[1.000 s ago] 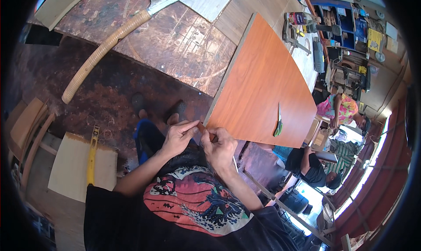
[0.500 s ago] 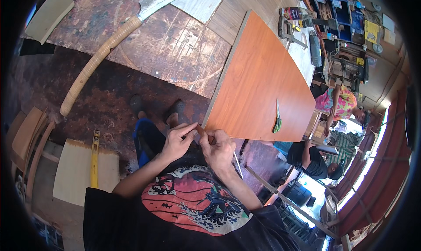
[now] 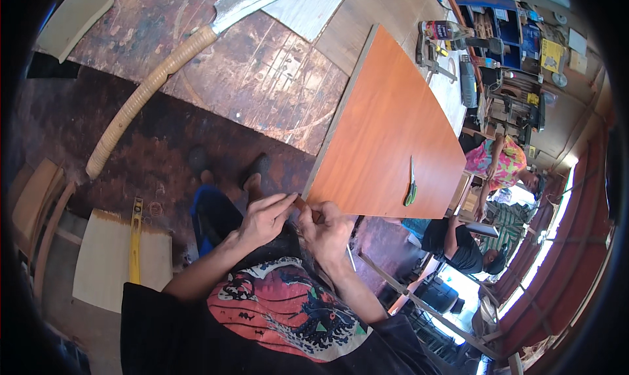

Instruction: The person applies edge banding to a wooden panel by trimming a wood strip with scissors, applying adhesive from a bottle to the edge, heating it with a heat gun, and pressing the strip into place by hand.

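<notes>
Both hands meet near the near corner of a reddish-brown wood-grain board. Between them is a small brown strip, partly covered by the fingers. My left hand pinches its left end with thumb and fingertips. Curled around its other end is my right hand. A thin white strip shows below the right hand; where its upper end goes is hidden. Scissors with green handles lie on the board, to the right of my hands.
A long blade with a wrapped handle reaches from the workbench over its edge. At left, a yellow level rests on a pale panel. Bottles and tools stand beyond the board. Two people are at right.
The view has shifted slightly, so the board and scissors sit a little lower in it. Both hands stay closed on the brown strip, with only small finger movement.
</notes>
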Demonstrator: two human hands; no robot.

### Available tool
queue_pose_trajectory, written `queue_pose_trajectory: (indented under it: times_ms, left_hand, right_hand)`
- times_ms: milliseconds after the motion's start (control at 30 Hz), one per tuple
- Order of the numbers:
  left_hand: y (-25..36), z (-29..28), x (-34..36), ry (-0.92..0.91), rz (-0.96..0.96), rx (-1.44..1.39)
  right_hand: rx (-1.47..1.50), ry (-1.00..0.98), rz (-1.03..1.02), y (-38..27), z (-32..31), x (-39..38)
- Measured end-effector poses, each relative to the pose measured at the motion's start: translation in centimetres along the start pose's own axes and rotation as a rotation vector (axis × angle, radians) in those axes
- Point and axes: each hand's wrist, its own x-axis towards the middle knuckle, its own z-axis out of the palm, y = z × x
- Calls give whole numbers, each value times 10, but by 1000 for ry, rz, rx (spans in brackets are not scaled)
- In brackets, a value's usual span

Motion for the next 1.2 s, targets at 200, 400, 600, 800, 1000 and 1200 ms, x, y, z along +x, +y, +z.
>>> queue_pose_trajectory:
  times_ms: [200, 400, 600, 800, 1000, 1200]
  left_hand:
    - [-3, -7, 15, -28, 202, 150]
    - [-16, -8, 13, -56, 299, 174]
    - [-21, -7, 13, -58, 352, 173]
    - [-18, -13, 19, -92, 392, 223]
    - [-17, -14, 20, -108, 413, 271]
    - [-6, -14, 18, -122, 341, 227]
  right_hand:
    - [-41, -21, -27, 1, -3, 5]
    - [-30, -26, -21, -2, -4, 5]
    - [-19, -41, -23, -2, -6, 4]
    - [-9, -45, -30, -2, -7, 5]
    - [-53, -94, -52, -10, -17, 7]
    - [-31, 105, 67, 35, -70, 16]
